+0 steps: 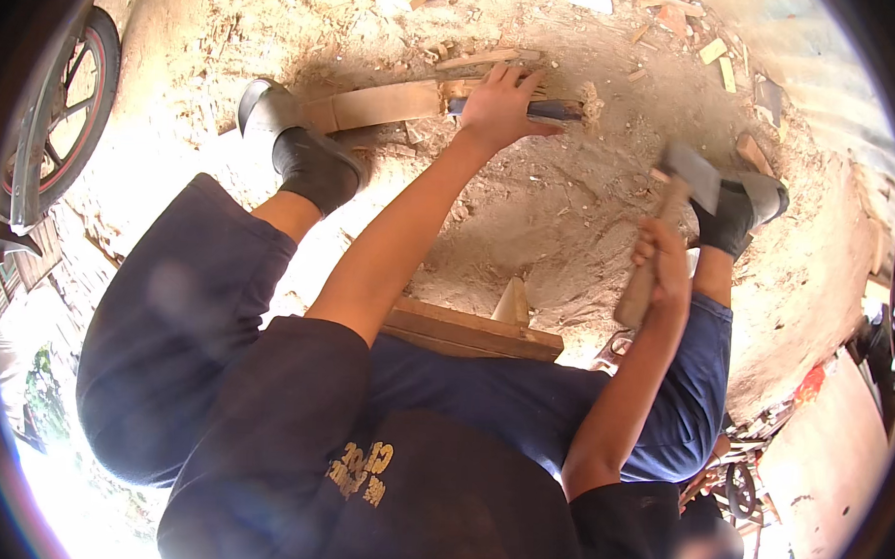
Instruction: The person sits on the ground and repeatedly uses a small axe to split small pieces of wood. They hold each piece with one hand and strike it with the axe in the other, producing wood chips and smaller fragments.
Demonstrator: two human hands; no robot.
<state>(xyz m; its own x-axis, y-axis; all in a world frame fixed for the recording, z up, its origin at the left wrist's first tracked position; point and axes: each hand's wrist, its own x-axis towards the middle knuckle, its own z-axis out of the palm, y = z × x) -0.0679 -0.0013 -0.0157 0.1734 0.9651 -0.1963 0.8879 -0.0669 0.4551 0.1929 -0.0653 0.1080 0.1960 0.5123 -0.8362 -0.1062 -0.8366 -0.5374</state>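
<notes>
My left hand lies across the right end of a long wooden piece, fingers spread and thumb stretched out to the right. Beneath the palm passes a dark blue bar-like object; its exact kind is unclear, and my hand covers its middle. My right hand grips the wooden handle of a hammer. The broad metal head is raised, blurred, beside my right shoe. My left shoe is against the wooden piece's left end.
Wood offcuts and shavings litter the dirt floor. A wooden beam lies close before my lap. At the left edge stands a spoked wheel with a tyre. A person appears at the lower right.
</notes>
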